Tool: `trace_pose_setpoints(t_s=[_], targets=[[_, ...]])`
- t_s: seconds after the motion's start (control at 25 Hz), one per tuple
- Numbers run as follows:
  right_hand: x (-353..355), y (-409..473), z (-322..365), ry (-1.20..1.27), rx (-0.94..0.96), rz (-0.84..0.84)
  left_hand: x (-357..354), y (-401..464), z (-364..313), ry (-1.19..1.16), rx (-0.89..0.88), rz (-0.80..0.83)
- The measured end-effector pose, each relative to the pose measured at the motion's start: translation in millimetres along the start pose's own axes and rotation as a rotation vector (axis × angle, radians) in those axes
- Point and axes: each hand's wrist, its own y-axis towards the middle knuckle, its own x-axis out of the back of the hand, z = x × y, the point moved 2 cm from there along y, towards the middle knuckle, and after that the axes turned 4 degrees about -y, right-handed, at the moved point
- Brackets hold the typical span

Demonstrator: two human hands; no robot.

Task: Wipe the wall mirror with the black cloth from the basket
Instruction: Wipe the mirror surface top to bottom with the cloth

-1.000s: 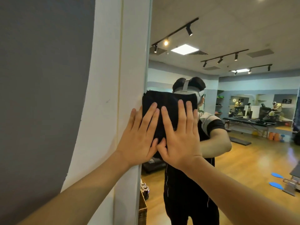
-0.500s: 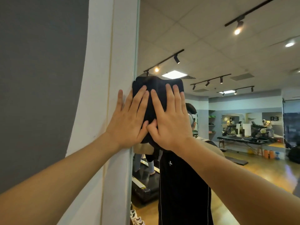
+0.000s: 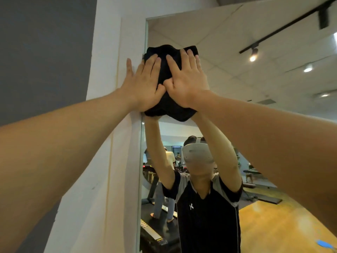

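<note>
Wiping underway: black cloth (image 3: 169,105) bunched against the mirror (image 3: 228,57) near its top left corner, by the white frame (image 3: 116,161). Left hand (image 3: 144,83) flat, fingers straight, pressing cloth, outer fingers over the frame. Right hand (image 3: 186,77) flat on cloth too, thumb tucked in. Basket not visible. Most of the glass below and right likely left to wipe
</note>
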Motion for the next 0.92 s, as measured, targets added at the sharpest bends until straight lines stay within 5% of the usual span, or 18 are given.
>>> trace_pose_setpoints(t_s=[0.44, 0.92], targets=[[-18.3, -114.2, 26.2, 0.136, 0.077, -0.062, -43.2, -112.5, -42.2, -0.239, -0.019, -0.113], [-56.7, -313.9, 79.6, 0.225, 0.114, 0.046, -100.0, -313.0, -96.7, -0.195, -0.001, 0.059]])
